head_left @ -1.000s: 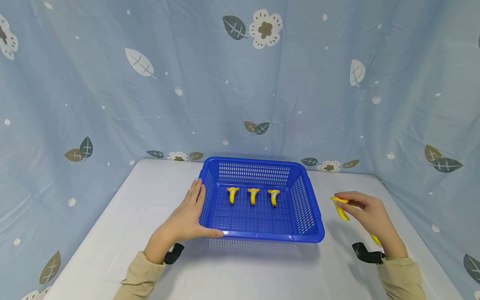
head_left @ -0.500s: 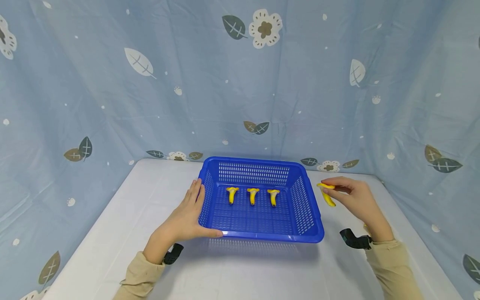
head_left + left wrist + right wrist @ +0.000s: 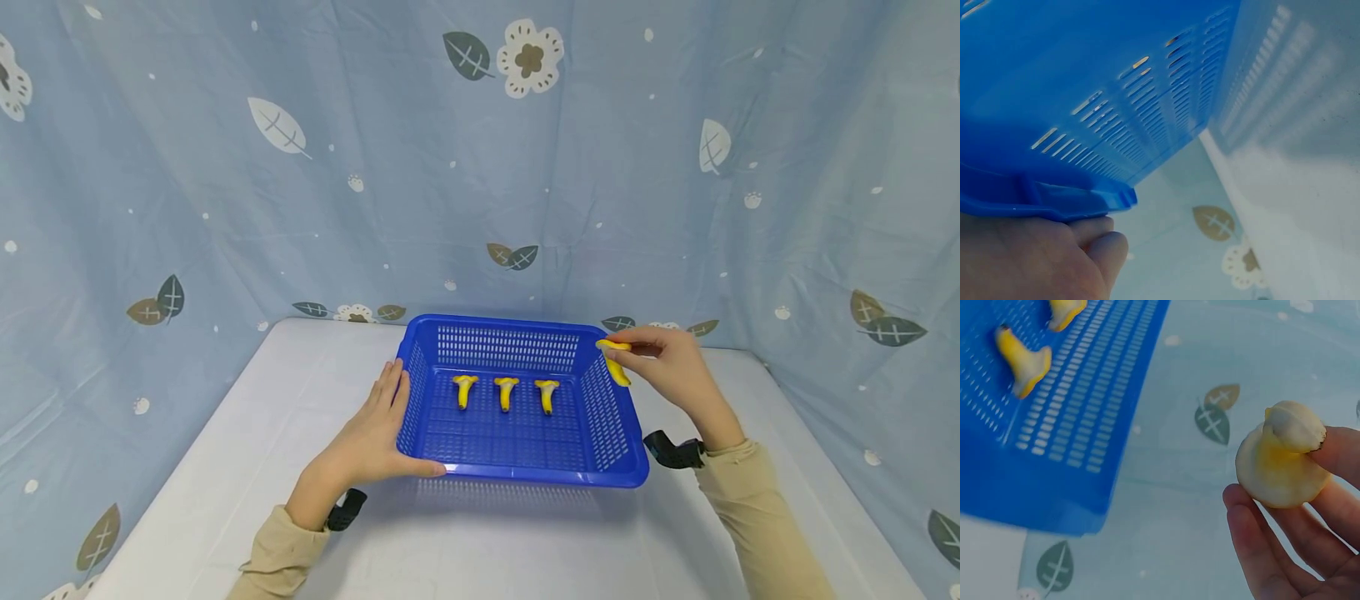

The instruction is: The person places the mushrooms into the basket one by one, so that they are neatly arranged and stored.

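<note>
My left hand [image 3: 363,433] rests at the near left corner of a blue plastic basket [image 3: 525,477], fingers straight along its left side and thumb on the front rim. Between thumb and fingers, my right hand [image 3: 667,360] pinches a yellow banana-like toy [image 3: 618,372] with a flared end. In the head view this toy overlaps the basket's right rim, narrow end hanging down. The right wrist view shows its pale round cap [image 3: 1250,465] close up. Inside the basket, three similar yellow toys [image 3: 464,392] lie in a row, flared ends toward the back.
A white table [image 3: 487,550] carries the basket. Behind it hangs a blue curtain [image 3: 375,208] patterned with leaves and flowers, also along both sides. Black wrist cameras [image 3: 672,451] are strapped below each hand.
My right hand has moved left and away from me with the yellow toy, from the table's right side to the basket's right rim. The left hand and basket stay put.
</note>
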Action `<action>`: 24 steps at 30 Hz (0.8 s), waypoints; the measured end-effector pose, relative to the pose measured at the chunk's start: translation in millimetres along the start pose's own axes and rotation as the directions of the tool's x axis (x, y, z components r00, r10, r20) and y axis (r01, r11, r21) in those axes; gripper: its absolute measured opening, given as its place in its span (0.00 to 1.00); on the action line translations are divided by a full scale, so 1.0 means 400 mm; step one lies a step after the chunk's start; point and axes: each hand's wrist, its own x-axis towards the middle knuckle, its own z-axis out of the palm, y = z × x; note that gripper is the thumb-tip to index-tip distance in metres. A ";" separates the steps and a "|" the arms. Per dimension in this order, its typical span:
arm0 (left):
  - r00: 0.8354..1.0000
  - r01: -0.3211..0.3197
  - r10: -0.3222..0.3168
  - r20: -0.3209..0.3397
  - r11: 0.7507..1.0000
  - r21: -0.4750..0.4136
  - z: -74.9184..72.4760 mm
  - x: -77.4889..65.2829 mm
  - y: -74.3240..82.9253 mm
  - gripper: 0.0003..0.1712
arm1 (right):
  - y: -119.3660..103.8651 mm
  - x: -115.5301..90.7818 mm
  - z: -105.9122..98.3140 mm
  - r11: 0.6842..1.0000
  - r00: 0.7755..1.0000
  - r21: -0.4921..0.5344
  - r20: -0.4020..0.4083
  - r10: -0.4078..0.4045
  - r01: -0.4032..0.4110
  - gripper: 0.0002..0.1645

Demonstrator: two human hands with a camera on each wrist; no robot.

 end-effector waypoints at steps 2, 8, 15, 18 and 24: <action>1.000 0.002 -0.002 0.002 1.000 -0.002 0.000 0.001 0.001 0.87 | -0.015 0.012 0.006 1.000 1.000 0.019 0.006 0.005 -0.005 0.21; 1.000 0.014 -0.014 0.008 1.000 0.003 -0.001 -0.002 0.001 0.88 | -0.051 0.050 0.036 0.996 1.000 0.087 0.024 0.018 -0.020 0.22; 1.000 0.005 -0.005 0.002 1.000 -0.001 -0.001 -0.002 0.002 0.87 | -0.083 0.099 0.092 0.982 0.998 0.190 0.065 -0.026 0.013 0.18; 1.000 0.008 -0.008 0.006 1.000 0.003 -0.001 -0.002 0.003 0.87 | -0.096 0.113 0.122 0.978 0.996 0.208 0.079 -0.049 0.032 0.17; 1.000 0.002 -0.002 0.005 1.000 0.006 -0.005 -0.003 0.006 0.87 | -0.129 0.136 0.185 0.975 0.991 0.216 0.109 -0.074 0.049 0.15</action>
